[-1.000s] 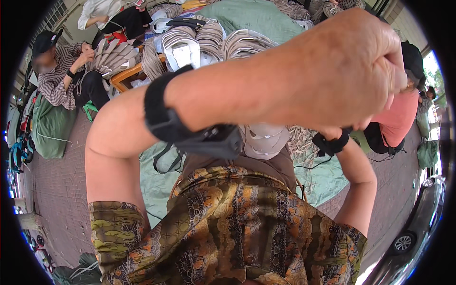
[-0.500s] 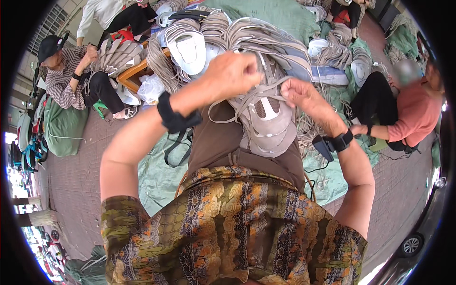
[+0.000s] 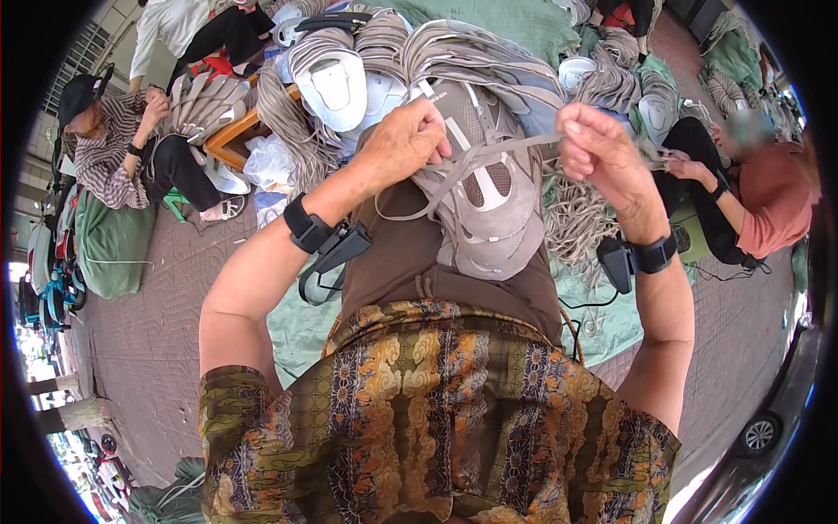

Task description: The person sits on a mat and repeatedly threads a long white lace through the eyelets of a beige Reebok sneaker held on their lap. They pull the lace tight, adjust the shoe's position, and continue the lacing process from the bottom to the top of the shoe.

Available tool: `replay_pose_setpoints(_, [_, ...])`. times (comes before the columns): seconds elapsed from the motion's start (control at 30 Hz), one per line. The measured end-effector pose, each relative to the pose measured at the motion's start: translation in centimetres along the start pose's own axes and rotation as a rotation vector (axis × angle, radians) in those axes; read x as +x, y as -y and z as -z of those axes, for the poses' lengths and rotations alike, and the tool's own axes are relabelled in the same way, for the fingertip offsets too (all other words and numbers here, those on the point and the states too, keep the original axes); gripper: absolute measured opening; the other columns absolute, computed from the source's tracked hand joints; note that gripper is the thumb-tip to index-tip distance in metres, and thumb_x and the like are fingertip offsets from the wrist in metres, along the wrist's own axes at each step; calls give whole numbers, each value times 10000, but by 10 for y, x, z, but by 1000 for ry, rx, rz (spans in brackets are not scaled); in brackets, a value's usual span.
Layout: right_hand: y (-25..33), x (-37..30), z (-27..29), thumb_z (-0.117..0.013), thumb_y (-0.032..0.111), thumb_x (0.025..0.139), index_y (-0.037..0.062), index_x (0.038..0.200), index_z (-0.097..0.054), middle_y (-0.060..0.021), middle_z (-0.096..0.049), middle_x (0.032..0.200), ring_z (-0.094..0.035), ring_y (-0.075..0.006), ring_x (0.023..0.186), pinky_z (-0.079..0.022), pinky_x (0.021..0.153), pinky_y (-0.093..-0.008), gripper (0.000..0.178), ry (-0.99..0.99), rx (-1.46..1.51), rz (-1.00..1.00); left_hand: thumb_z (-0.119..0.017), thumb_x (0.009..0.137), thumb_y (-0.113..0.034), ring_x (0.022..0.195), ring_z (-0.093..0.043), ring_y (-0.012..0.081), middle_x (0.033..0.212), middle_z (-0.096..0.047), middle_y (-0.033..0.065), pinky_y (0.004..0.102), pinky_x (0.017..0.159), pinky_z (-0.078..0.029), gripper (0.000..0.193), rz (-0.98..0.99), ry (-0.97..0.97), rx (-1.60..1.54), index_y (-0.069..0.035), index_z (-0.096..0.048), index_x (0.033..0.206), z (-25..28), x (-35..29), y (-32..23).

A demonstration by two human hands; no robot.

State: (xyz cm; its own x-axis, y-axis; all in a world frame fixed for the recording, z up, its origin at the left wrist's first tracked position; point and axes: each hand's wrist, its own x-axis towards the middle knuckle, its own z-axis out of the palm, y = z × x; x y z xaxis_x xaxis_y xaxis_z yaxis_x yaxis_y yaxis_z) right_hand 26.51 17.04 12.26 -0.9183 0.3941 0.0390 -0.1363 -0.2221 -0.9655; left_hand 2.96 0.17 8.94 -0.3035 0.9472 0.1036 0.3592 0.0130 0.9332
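Observation:
A taupe shoe upper [image 3: 496, 231] with mesh panels rests on my lap, its toe toward me. Flat taupe shoelace [image 3: 532, 141] runs across its eyelets. Right of the shoe, my right hand [image 3: 602, 157] is raised and pinches one stretch of this lace, drawn out sideways. On the other side my left hand [image 3: 401, 144] is closed, its fingertips pressed at the lace beside the tongue. A slack loop of lace hangs below that hand, over my brown trouser leg.
Stacked taupe uppers [image 3: 480, 65] and pale shoe pieces [image 3: 327, 92] lie just beyond. Loose laces [image 3: 576, 223] heap at right on a green sheet [image 3: 602, 332]. People sit working at left and right. A wooden stool [image 3: 234, 144] stands at left.
My right hand has moved right and up, away from the shoe, stretching the lace. My left hand has shifted left and lower. The person at right has brought their hands up.

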Motion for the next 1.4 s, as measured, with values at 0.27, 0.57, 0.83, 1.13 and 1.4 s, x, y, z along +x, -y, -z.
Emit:
replay_pose_setpoints(0.27, [38,-15,-2,-503,180,984,29,989,-528,58,-384,604,-336,-44,510,-294,481,-208,153,-103,-73,171,-584,802,-195,747,-629,361,755,-647,156,452,698,-480,182,-301,-49,815,-22,-593,856,-26,-12,-29])
replay_pose_setpoints(0.57, [58,-23,32,-498,152,975,6,1076,-536,60,-345,646,-323,-53,559,-316,603,-223,181,26,169,349,-533,815,-111,721,-616,378,726,-633,187,481,686,-467,104,-250,-46,637,-13,-558,837,-14,-5,-16])
replay_pose_setpoints(0.83, [61,-26,25,-541,140,944,16,1107,-529,35,-409,730,-394,-72,651,-374,710,-251,205,-20,74,416,-553,793,-115,747,-609,383,796,-636,176,492,699,-454,113,-183,26,685,-17,-554,850,-22,-8,-33])
replay_pose_setpoints(1.13, [59,-25,-1,-584,14,844,32,1071,-567,37,-491,789,-457,-58,700,-378,671,-210,228,-414,-600,544,-509,804,-58,768,-604,397,806,-623,200,482,697,-464,105,-306,-73,609,-11,-553,887,-19,-9,-22])
replay_pose_setpoints(1.4, [41,-15,25,-559,1,851,61,1086,-582,-11,-507,717,-469,-79,680,-414,651,-232,244,-666,-1515,829,-494,845,-56,660,-609,358,704,-621,168,431,677,-476,126,-186,46,517,-6,-588,912,-1,-6,-22])
